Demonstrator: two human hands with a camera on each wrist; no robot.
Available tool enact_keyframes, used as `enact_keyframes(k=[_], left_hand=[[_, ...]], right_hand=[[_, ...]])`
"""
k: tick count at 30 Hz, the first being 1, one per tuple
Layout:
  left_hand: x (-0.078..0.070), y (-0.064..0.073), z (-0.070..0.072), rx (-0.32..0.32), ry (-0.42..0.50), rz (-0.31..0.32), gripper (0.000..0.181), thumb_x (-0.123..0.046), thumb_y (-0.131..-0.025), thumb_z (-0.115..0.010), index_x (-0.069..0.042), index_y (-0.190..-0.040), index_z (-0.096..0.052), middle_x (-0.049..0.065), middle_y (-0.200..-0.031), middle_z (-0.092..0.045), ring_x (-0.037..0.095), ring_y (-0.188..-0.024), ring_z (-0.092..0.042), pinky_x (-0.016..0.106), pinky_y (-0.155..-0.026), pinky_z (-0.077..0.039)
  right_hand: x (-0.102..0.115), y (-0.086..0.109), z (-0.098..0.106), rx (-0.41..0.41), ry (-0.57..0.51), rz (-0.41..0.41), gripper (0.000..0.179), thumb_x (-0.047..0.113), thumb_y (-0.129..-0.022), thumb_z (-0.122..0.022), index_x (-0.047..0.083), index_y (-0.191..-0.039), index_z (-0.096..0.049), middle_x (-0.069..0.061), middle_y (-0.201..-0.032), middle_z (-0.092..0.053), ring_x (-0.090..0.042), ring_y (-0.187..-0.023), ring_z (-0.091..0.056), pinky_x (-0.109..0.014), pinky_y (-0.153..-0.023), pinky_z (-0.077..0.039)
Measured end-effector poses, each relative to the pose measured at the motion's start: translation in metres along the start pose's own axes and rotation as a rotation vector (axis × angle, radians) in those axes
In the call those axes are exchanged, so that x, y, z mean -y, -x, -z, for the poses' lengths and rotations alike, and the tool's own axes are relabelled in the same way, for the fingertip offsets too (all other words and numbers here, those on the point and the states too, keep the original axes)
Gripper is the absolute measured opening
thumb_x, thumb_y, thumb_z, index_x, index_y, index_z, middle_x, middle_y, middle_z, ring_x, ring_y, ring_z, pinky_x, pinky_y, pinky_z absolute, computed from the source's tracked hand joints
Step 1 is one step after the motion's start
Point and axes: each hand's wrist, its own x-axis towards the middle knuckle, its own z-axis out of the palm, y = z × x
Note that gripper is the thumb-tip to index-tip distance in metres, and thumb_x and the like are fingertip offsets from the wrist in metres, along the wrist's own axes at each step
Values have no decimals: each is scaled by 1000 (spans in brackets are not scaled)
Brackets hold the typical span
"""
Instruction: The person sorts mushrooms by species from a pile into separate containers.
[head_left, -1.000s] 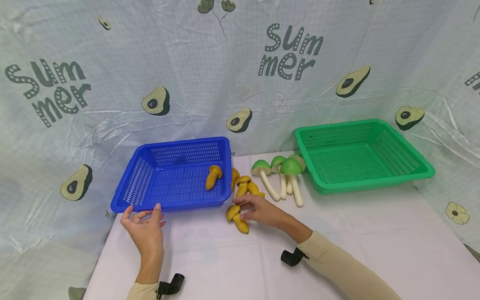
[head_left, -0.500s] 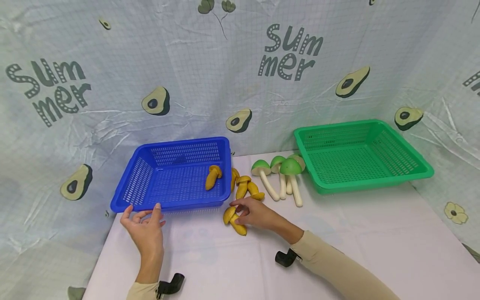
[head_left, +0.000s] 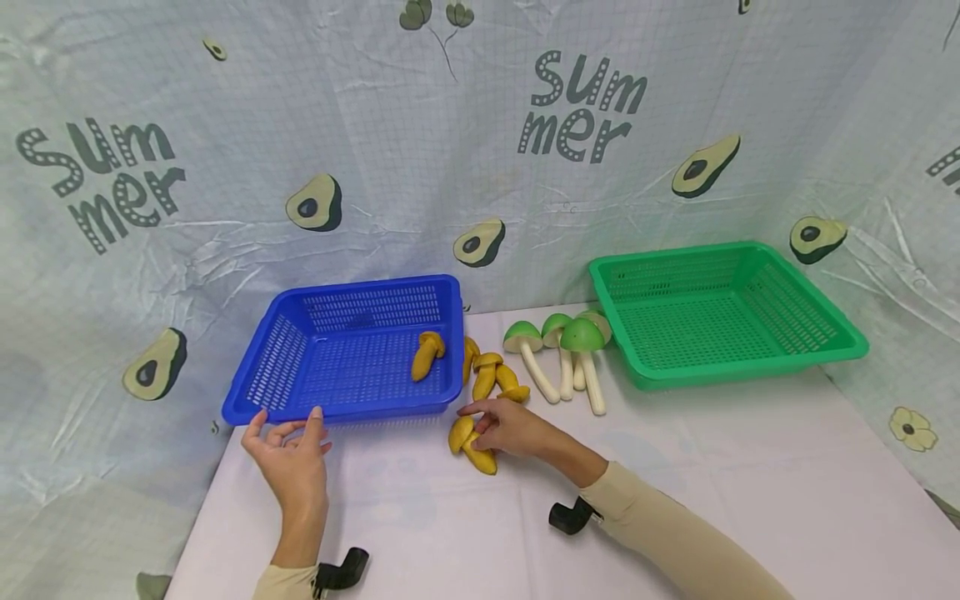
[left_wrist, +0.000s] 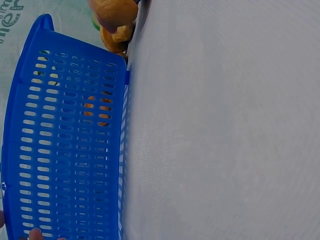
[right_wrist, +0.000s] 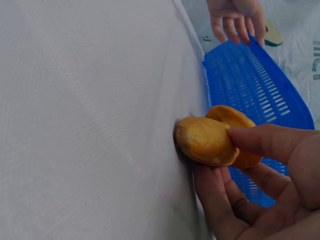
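the right hand has edged slightly left and near, thumb and fingers pinching 1 yellow mushroom — so it is held, outside the blue basket, off its near-right corner. the left hand touches the basket's near rim; whether it grips — cannot tell.

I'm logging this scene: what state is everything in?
Blue basket: open side up, one yellow mushroom inside
Green basket: open side up
Held mushroom: pinched by right hand
Other yellow mushrooms: grouped beside blue basket
Green-capped mushrooms: clustered
Left hand: touching blue basket
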Motion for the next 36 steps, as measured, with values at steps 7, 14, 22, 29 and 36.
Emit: enact_keyframes(k=[7,14,22,29,36], left_hand=[[0,0,1,0,0,-7,80,-25,-95,-73,-15,-152,-19,2,-101,-52,9,-71,-66,16,-61,-59],[0,0,0,2,1,-8,80,-25,-95,-73,-14,-152,-19,2,-101,-52,9,-72,-66,16,-61,-59],[1,0,1,-1,1,-8,80,-25,-95,-73,-14,-152,-19,2,-101,-52,8,-71,-65,16,-60,-58],[1,-1,1,6,11,-12,79,-24,-95,-73,-14,-152,-19,3,-101,-52,7,-70,-65,16,-60,-58],[1,-1,2,5,17,-14,80,-23,-95,-73,-13,-152,-19,3,-101,-51,8,-71,-66,16,-60,-58]], right_hand=[[-3,5,4,-3,-78,-44,47,10,-91,-76,9,-136,-62,-6,-94,-62,-14,-78,-58,-24,-67,-54],[-8,9,8,-7,-135,-60,49,10,-91,-75,8,-138,-61,-7,-94,-61,-16,-81,-59,-29,-69,-60],[-11,19,16,-2,-270,-67,58,7,-93,-72,4,-146,-51,-11,-101,-65,-16,-85,-68,-41,-73,-64],[-7,30,25,-26,-312,-60,56,10,-94,-71,7,-146,-52,-10,-102,-62,-18,-90,-66,-44,-76,-64],[-4,38,34,-72,-317,-54,56,9,-93,-71,5,-146,-50,-10,-99,-64,-19,-89,-66,-43,-76,-64]])
